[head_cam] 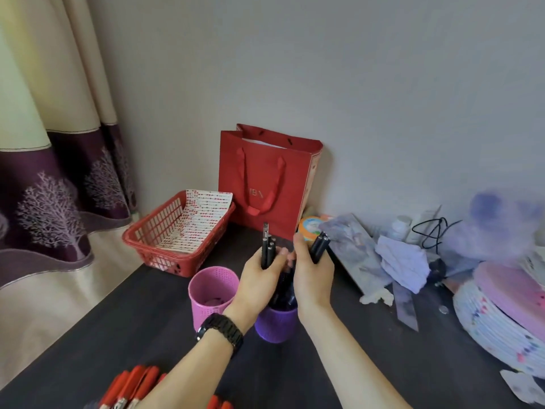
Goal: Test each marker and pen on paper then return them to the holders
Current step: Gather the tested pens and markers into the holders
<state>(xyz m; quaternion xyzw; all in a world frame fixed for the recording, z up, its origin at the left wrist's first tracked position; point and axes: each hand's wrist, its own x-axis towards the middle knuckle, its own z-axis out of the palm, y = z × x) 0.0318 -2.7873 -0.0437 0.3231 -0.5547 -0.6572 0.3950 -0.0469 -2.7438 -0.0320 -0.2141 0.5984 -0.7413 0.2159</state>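
Head view: I look down at a dark wooden bench set against a plain grey wall. My left hand, with a black watch on its wrist, has its fingers curled round a bundle of slim black pens, held upright. My right hand grips a second bundle of thicker black markers, tilted to the right. Both hands hover just above a purple perforated plastic holder, which has more dark pens in it. A pink perforated plastic holder stands just to its left.

I judge this as sorting or drawing out pens at the holders; no test paper is plainly in sight, so the next move calls for finding a sheet and freeing one hand to write.

Orange-red markers lie at the near edge. Further back are a red plastic basket and a red paper gift bag. A cream and purple curtain hangs at left.
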